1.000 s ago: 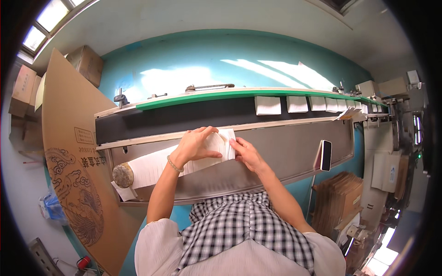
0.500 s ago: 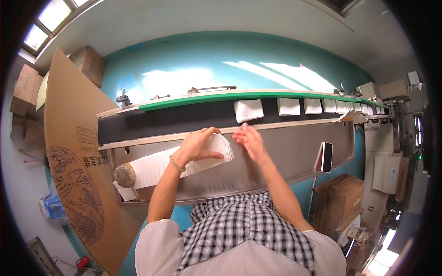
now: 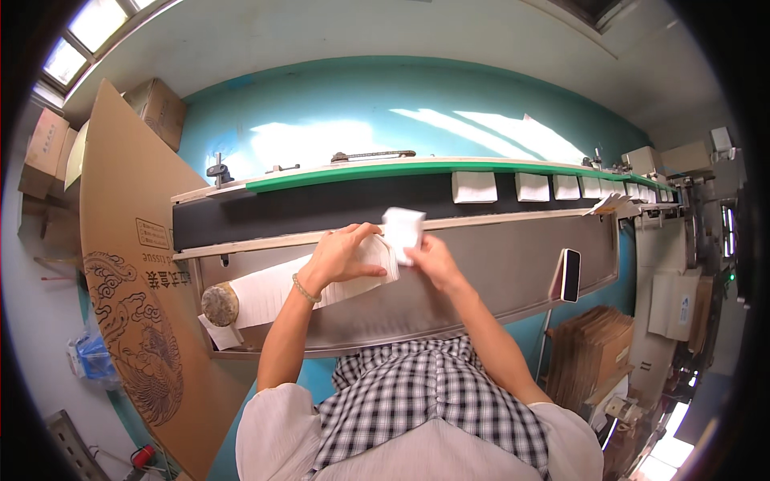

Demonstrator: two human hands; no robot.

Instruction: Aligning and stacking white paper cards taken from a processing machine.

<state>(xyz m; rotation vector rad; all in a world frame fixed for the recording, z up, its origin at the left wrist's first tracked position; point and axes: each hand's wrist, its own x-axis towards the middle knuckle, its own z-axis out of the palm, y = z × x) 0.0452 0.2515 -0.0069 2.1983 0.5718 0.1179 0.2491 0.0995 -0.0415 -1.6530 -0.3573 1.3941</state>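
We rest our left hand [image 3: 338, 256] over a long row of white sheets [image 3: 269, 295] on the metal worktop [image 3: 505, 256] | our right hand [image 3: 434, 261] pinches one folded white packet [image 3: 403, 230] just beside the row's end | a round block [image 3: 220, 305] sits at the row's other end | white bundles [image 3: 474, 187] line the black strip [image 3: 313, 215] beyond | a phone [image 3: 570, 275] stands at right

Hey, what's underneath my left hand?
Your left hand lies over a long stack of folded white sheets, which is on a metal tray. The part directly beneath your palm is covered, so I can't see it.
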